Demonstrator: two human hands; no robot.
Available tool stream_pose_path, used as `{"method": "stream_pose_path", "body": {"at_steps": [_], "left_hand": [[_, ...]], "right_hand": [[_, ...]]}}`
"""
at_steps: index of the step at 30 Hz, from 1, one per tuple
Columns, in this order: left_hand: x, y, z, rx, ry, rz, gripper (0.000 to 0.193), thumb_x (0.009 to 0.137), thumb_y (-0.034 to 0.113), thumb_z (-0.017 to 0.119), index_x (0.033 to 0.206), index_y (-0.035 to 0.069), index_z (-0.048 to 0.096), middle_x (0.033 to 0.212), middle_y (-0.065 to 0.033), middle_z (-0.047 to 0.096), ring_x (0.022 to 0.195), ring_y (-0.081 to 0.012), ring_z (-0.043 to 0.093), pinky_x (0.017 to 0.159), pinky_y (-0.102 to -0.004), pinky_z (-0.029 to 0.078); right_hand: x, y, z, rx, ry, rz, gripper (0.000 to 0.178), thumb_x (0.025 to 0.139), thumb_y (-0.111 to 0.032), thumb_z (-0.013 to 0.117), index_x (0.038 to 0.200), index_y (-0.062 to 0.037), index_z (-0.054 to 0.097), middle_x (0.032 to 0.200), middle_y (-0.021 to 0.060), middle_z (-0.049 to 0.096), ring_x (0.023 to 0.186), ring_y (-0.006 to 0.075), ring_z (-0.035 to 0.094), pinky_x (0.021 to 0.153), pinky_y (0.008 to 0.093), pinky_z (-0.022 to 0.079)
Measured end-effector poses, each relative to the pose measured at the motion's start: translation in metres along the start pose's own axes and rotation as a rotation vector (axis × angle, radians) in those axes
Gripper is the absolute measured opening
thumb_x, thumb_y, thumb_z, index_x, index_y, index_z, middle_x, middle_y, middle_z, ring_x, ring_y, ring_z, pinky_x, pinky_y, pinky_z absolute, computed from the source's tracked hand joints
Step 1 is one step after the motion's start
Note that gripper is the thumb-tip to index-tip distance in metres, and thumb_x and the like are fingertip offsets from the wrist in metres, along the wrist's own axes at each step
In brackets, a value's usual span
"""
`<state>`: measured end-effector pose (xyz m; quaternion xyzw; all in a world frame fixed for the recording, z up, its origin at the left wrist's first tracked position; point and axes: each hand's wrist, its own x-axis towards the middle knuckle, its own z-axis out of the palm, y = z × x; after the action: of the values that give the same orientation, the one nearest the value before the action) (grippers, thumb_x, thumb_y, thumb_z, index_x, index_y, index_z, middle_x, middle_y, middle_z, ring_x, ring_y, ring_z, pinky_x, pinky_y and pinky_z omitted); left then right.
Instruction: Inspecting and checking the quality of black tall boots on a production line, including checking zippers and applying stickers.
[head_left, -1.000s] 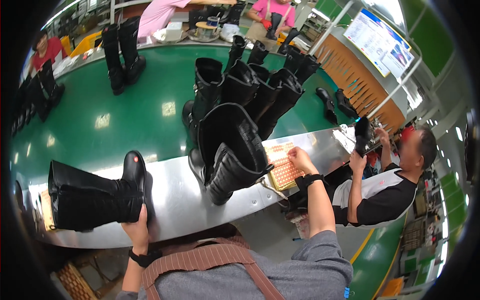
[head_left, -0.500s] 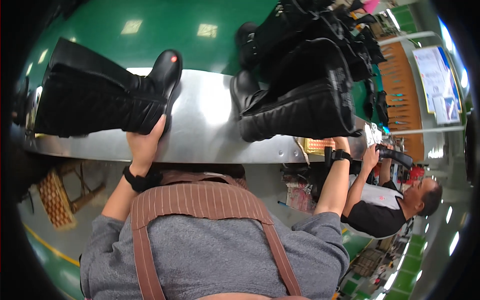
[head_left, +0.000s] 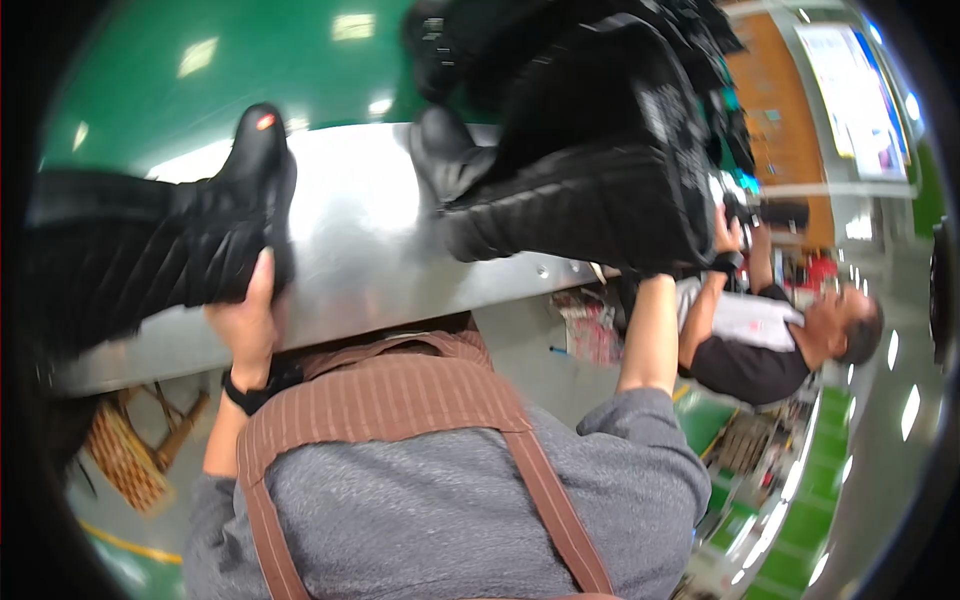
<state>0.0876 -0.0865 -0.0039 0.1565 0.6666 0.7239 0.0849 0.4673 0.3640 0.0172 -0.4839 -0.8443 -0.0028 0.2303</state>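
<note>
My left hand [head_left: 246, 322] is closed round the ankle of a tall black boot [head_left: 205, 235], its thumb lying on the leather. This boot lies on its side, shaft pointing left, with a small orange-red spot on the toe. A second tall black boot [head_left: 570, 205] lies to the right, its wide shaft opening turned right and its toe left. My right forearm [head_left: 648, 335] reaches up behind that shaft. The boot hides my right hand, so its fingers cannot be seen. Both boots are somewhat blurred.
A shiny metal table [head_left: 345, 215] runs beneath the boots, with a green surface [head_left: 300, 75] beyond it. More black boots [head_left: 480, 50] crowd the far right. A co-worker [head_left: 760, 325] at right handles a dark item. A wooden stool [head_left: 130, 465] stands lower left.
The view has tilted, and both boots now appear further left. The left boot's shaft has swung nearer the left rim. My right hand has gone out of sight behind the right boot.
</note>
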Motion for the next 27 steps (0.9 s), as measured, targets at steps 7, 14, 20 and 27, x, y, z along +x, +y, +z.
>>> {"method": "stream_pose_path", "body": {"at_steps": [7, 14, 20, 27], "left_hand": [[0.002, 0.005, 0.000, -0.018, -0.046, 0.028, 0.030, 0.082, -0.002, 0.067, 0.111, -0.004, 0.060, 0.108, -0.0069, 0.063, 0.094, -0.0131, 0.060, 0.087, -0.0274, 0.046], [-0.002, 0.000, 0.000, -0.120, 0.005, -0.056, 0.027, 0.081, -0.001, 0.070, 0.107, -0.002, 0.062, 0.102, -0.0045, 0.064, 0.089, -0.0121, 0.059, 0.083, -0.0266, 0.047], [0.001, 0.001, -0.006, -0.018, -0.015, 0.012, 0.025, 0.078, -0.001, 0.073, 0.100, -0.001, 0.063, 0.095, -0.0026, 0.064, 0.084, -0.0107, 0.059, 0.079, -0.0253, 0.047], [0.002, 0.008, -0.009, 0.119, -0.080, 0.045, 0.022, 0.076, -0.002, 0.074, 0.096, -0.002, 0.065, 0.091, -0.0040, 0.066, 0.080, -0.0121, 0.062, 0.076, -0.0259, 0.049]], "right_hand": [[0.007, 0.001, -0.001, 0.085, -0.283, 0.290, 0.020, 0.082, -0.016, 0.067, 0.096, -0.0028, 0.063, 0.086, 0.0116, 0.069, 0.082, 0.0237, 0.066, 0.075, 0.0342, 0.051], [0.006, -0.007, -0.008, 0.042, -0.203, 0.207, 0.021, 0.084, -0.016, 0.067, 0.099, -0.0024, 0.060, 0.086, 0.0082, 0.066, 0.077, 0.0173, 0.064, 0.071, 0.0303, 0.051], [0.006, -0.109, -0.044, 0.429, -0.242, 0.038, 0.015, 0.089, -0.014, 0.061, 0.098, -0.0026, 0.058, 0.095, 0.0086, 0.062, 0.081, 0.0142, 0.061, 0.073, 0.0283, 0.050], [0.054, -0.265, 0.009, 0.845, -1.159, -0.085, 0.013, 0.088, -0.008, 0.065, 0.096, -0.0016, 0.057, 0.116, 0.0072, 0.052, 0.085, 0.0087, 0.057, 0.075, 0.0246, 0.048]]}}
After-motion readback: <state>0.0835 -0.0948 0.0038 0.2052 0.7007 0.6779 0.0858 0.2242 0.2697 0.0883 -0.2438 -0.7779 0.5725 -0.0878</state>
